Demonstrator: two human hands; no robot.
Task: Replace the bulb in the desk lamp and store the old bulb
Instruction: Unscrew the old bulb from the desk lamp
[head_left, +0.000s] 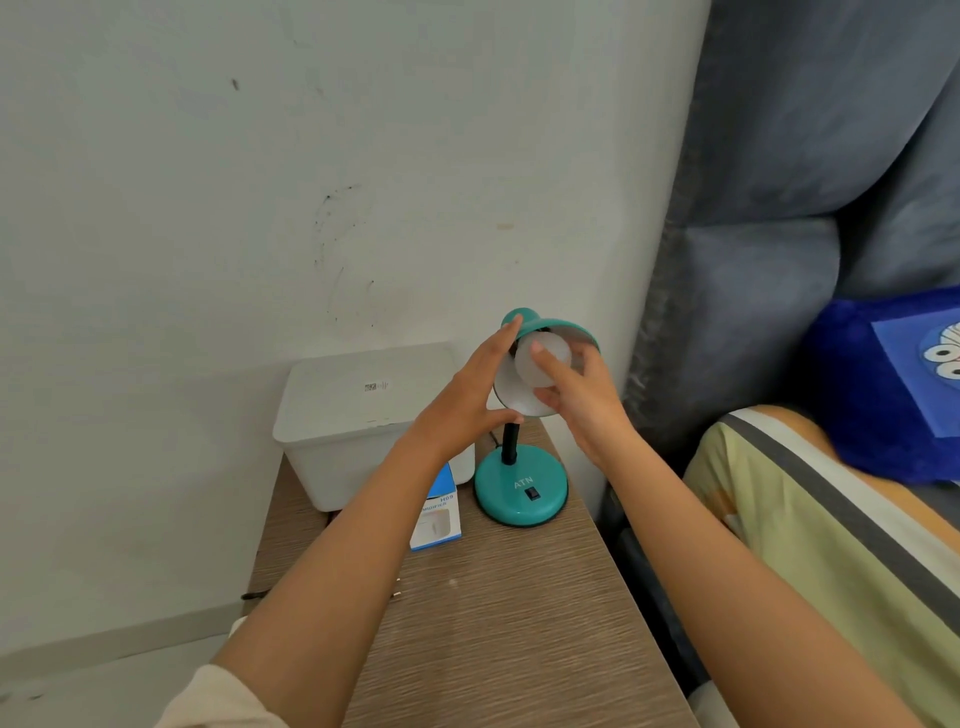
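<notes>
Two bare forearms reach up from the near edge over a wood-grain bedside table (498, 623), with a pale sleeve (228, 696) at the near left. At the far end of the table stands a teal desk lamp (521, 491) — round base with a black switch, short black neck, shade tilted so its white inside faces the camera. The left hand (467, 400) cups the left rim of the shade (524, 322), fingers stretched along the outside up toward its top and thumb reaching under the lower rim. The right hand (582, 395) is at the right of the shade opening, its thumb and fingertips closed on the round white bulb (537, 364), which sits in the mouth of the shade; whether its base is seated in the socket is hidden.

Left of the lamp, against the wall, a white plastic box (343, 441) stands on the table. A small blue and white carton (436, 519) lies just near of it, partly under the left forearm. On the right — a grey padded headboard (753, 260), a blue cushion (893, 384) and a striped pillow (810, 519).
</notes>
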